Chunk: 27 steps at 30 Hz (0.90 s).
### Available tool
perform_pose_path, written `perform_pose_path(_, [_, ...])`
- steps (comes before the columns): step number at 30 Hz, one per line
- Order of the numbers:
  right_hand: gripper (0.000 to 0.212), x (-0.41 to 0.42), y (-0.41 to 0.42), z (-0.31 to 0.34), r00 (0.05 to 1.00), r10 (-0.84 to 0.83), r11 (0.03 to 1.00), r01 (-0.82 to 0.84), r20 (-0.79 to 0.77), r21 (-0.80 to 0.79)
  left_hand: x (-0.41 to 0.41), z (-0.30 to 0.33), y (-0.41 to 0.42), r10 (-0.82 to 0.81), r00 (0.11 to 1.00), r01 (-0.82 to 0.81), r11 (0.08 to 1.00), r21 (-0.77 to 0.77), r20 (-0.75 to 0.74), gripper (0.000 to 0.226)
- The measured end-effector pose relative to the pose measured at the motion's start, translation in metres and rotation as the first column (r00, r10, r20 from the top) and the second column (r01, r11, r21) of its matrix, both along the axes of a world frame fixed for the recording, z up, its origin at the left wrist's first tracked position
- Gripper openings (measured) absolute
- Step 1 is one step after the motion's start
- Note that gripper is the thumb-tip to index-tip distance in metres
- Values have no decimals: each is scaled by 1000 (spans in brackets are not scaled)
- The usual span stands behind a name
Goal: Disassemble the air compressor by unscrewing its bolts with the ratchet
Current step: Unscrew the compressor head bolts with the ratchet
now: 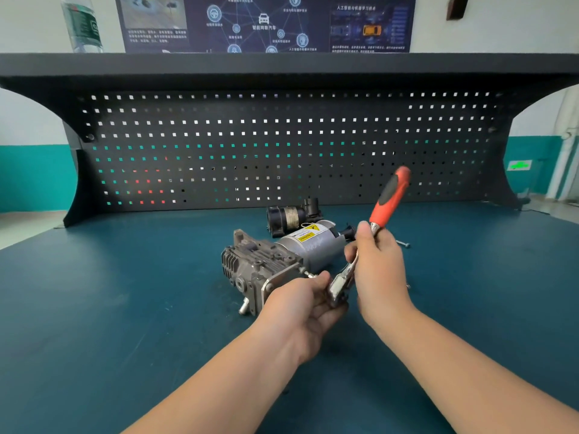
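The air compressor [275,261] lies on its side mid-bench, grey cast head to the left, silver motor can with a yellow warning label to the right. A bolt [305,273] sticks out of its near side. My right hand [379,270] grips the metal shank of the ratchet [390,195], whose red and black handle points up and to the right. The ratchet's chrome head [340,285] sits low, beside the bolt. My left hand [308,303] is curled around the ratchet head, fingertips near the bolt end.
A black cylindrical part [291,216] lies behind the compressor. A loose bolt [404,244] rests on the teal bench mat [125,292] to the right. The dark pegboard [282,145] closes off the back; a water bottle [82,23] stands on the shelf above.
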State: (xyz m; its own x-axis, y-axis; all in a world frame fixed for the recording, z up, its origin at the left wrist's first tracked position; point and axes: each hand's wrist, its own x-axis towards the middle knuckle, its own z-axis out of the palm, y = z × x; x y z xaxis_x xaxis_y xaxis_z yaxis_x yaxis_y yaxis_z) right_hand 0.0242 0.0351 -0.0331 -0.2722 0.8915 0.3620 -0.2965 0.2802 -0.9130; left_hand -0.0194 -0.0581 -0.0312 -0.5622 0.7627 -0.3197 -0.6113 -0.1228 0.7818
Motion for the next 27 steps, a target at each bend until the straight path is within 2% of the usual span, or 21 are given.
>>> perform_pose_path(2, [26, -3, 7, -2, 998, 24, 959, -38, -53, -282, -1, -1, 1, -12, 1000, 12, 1000, -7, -10, 7])
perform_pose_path(5, [25, -6, 11, -5, 986, 70, 791, -148, -152, -594, -2, -3, 2, -5, 1000, 4, 1000, -14, -13, 6])
perform_pose_path(8, [23, -7, 11, -8, 979, 111, 718, -200, -173, -667, 0, -3, 2, 8, 1000, -8, 1000, -1, -12, 7])
perform_pose_path(11, [24, -6, 10, -6, 973, 115, 743, -218, -201, -633, 0, -3, 1, 18, 1000, -18, 1000, 6, -11, 5])
perform_pose_path(14, [26, -4, 7, -2, 978, 104, 878, -176, -181, -446, 1, -4, 1, 28, 999, -28, 999, 20, -21, 5])
perform_pose_path(16, [28, -1, 2, 0, 992, 69, 977, -88, -106, -195, 3, -4, 1, 28, 999, -27, 999, 34, -35, 5])
perform_pose_path(18, [28, 3, -7, 3, 997, 42, 993, -34, -62, 116, 4, -3, 0, 21, 999, -19, 999, 43, -42, 7])
perform_pose_path(20, [25, 7, -17, 5, 996, 78, 906, -55, -37, 420, 5, -2, 0, 5, 999, -4, 999, 44, -42, 7])
perform_pose_path(21, [21, 9, -21, 5, 996, 86, 817, -72, 2, 572, 5, -1, -1, -8, 999, 10, 999, 50, -33, 9])
perform_pose_path(23, [19, 12, -27, 6, 995, 3, 533, -86, 100, 842, 5, -1, -3, -58, 998, 58, 993, 104, 1, 17])
perform_pose_path(24, [23, 13, -28, 6, 992, -48, 377, -91, 118, 922, 4, 0, -5, -71, 997, 67, 988, 142, 20, 23])
perform_pose_path(25, [24, 12, -29, 5, 989, -83, 278, -94, 122, 956, 4, 1, -6, -70, 996, 60, 982, 179, 46, 28])
perform_pose_path(26, [24, 12, -29, 5, 989, -100, 255, -83, 112, 963, 4, 1, -6, -55, 996, 39, 978, 207, 73, 31])
perform_pose_path(27, [22, 11, -29, 5, 990, -101, 300, -64, 98, 952, 5, 1, -6, -45, 995, 25, 978, 207, 92, 30])
